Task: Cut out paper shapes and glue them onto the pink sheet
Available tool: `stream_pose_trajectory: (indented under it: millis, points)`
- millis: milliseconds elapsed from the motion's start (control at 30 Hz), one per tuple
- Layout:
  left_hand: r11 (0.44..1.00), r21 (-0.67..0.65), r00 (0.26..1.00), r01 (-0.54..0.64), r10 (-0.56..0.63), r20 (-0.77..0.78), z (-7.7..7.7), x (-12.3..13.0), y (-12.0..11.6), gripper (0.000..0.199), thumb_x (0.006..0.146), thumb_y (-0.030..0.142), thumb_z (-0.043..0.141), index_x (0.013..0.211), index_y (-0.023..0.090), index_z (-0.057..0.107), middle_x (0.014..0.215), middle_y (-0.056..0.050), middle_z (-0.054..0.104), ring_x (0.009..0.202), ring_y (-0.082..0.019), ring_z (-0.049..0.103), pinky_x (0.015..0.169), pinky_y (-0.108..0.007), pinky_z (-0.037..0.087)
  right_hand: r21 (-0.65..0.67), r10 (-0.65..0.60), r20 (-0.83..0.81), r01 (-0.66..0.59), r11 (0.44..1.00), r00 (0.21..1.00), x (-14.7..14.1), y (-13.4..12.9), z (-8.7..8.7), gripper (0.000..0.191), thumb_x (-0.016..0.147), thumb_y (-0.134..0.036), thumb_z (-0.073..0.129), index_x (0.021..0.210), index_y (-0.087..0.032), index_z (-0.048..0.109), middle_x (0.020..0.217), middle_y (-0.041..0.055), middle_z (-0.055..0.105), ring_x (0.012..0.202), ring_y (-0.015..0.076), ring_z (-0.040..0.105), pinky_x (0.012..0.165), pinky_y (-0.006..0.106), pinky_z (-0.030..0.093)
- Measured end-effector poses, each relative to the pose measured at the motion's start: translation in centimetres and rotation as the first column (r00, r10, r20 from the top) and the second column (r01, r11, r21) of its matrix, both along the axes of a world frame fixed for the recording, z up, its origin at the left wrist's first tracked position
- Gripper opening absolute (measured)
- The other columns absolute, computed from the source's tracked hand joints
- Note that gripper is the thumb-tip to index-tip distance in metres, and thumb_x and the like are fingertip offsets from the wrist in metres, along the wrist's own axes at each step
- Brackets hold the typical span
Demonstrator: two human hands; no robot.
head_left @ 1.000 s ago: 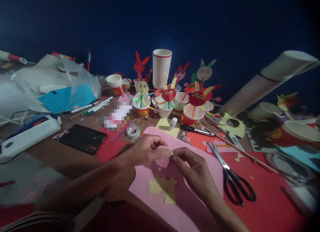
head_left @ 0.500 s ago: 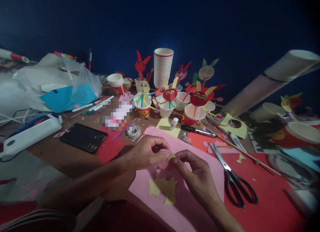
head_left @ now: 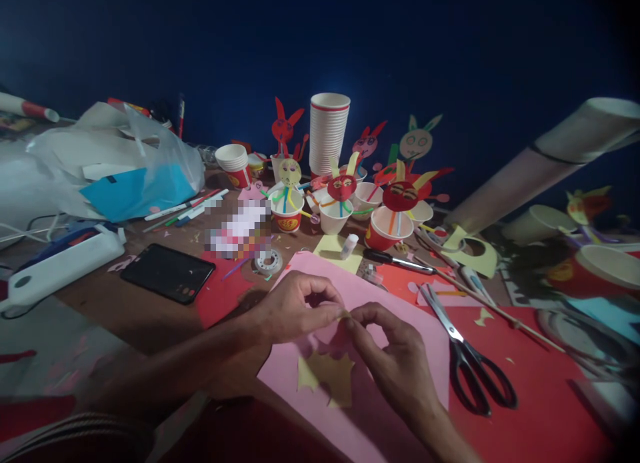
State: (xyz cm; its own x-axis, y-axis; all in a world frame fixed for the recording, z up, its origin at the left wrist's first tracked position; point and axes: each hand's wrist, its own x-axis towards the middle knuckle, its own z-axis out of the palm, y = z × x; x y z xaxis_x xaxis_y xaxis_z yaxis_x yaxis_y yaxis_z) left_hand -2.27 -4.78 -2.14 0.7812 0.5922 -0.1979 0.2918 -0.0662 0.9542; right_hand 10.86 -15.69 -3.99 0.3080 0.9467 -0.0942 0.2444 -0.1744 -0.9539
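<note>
**Left hand and right hand meet at a small yellow paper piece**

A brown table runs along a dark blue wall. A red sheet covers its near right, and a pink sheet lies at near centre, under both hands. A plastic bag slumps at far left; a tall stack of white cups stands at far centre, behind cups bearing paper figures with long ears. Black-handled scissors lie to the right of the right hand, blades slightly parted. A dark phone lies on the left. A jagged yellow offcut rests on the pink sheet, on the near side of the fingers. Just below the fingertips shows what looks like a rounded pink piece; whether it is held, I cannot tell. Smallest is the yellow paper piece, above the pink sheet: each hand's thumb and index finger close on it, tips almost touching, the other fingers curled.
</note>
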Motion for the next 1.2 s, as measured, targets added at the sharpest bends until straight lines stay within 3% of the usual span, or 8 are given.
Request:
stream_pose_trajectory:
  millis: [167, 400, 667, 867, 1000, 1200]
  points:
    - [1.0, 0.016, 1.0, 0.026, -0.026, 0.0, -0.3, -0.2, 0.0, 0.013, 0.075, 0.023, 0.055, 0.072, 0.012, 0.061, 0.065, 0.001, 0.054, 0.06, -0.009, 0.045, 0.056, -0.02, 0.037, -0.006, -0.004, 0.008, 0.004, 1.0, 1.0, -0.1, 0.0, 0.1, 0.02, 0.081, -0.029, 0.056, 0.062, -0.022, 0.059, 0.055, -0.0006, 0.067, 0.06, 0.0168, 0.06, 0.057, 0.025, 0.045]
    - [0.993, -0.119, 1.0, 0.014, -0.014, 0.0, -1.0, -0.3, -0.3, 0.013, 0.077, 0.025, 0.054, 0.075, 0.014, 0.06, 0.063, 0.003, 0.048, 0.056, -0.007, 0.043, 0.052, -0.018, 0.036, -0.031, -0.031, -0.111, 0.028, 0.999, 0.993, -0.3, 0.1, 0.4, 0.02, 0.08, -0.028, 0.057, 0.063, -0.02, 0.057, 0.055, -0.0008, 0.065, 0.054, 0.0135, 0.059, 0.056, 0.022, 0.046]
    - [0.989, -0.149, 1.0, -0.005, 0.004, -0.008, -1.1, -0.1, -0.3, 0.013, 0.076, 0.025, 0.056, 0.072, 0.013, 0.058, 0.062, 0.004, 0.047, 0.056, -0.006, 0.041, 0.052, -0.018, 0.033, -0.057, -0.022, -0.185, 0.012, 0.998, 0.982, -0.1, 0.2, 0.0, 0.019, 0.08, -0.029, 0.059, 0.064, -0.019, 0.056, 0.055, -0.0017, 0.064, 0.053, 0.0114, 0.059, 0.054, 0.019, 0.046]
    - [0.974, -0.226, 0.998, 0.025, -0.012, 0.061, -0.9, -0.1, 0.6, 0.029, 0.079, 0.039, 0.055, 0.079, 0.011, 0.063, 0.067, 0.0, 0.056, 0.061, -0.009, 0.048, 0.057, -0.02, 0.036, -0.074, -0.072, -0.257, 0.055, 0.996, 0.964, 0.2, 0.3, -0.3, 0.02, 0.078, -0.028, 0.061, 0.062, -0.018, 0.056, 0.053, -0.0033, 0.06, 0.049, 0.0101, 0.054, 0.051, 0.02, 0.043]
    - [0.954, -0.298, 0.996, 0.022, 0.006, 0.092, -1.0, -0.1, 1.1, 0.039, 0.085, 0.043, 0.045, 0.065, 0.012, 0.059, 0.057, 0.001, 0.053, 0.052, -0.008, 0.044, 0.05, -0.02, 0.033, -0.11, -0.113, -0.328, 0.08, 0.991, 0.938, 0.6, 0.3, -1.1, 0.022, 0.076, -0.035, 0.064, 0.065, -0.018, 0.056, 0.056, -0.0033, 0.057, 0.047, 0.0097, 0.05, 0.048, 0.021, 0.04]
    - [0.98, -0.196, 0.999, -0.018, 0.026, 0.038, -2.0, -0.3, 1.0, 0.026, 0.079, 0.031, 0.053, 0.061, 0.013, 0.054, 0.053, 0.004, 0.045, 0.05, -0.007, 0.039, 0.049, -0.019, 0.029, -0.117, -0.144, -0.292, 0.114, 0.987, 0.946, 0.9, 0.3, -1.7, 0.022, 0.075, -0.037, 0.065, 0.067, -0.018, 0.059, 0.061, -0.0019, 0.059, 0.057, 0.0111, 0.051, 0.055, 0.021, 0.041]
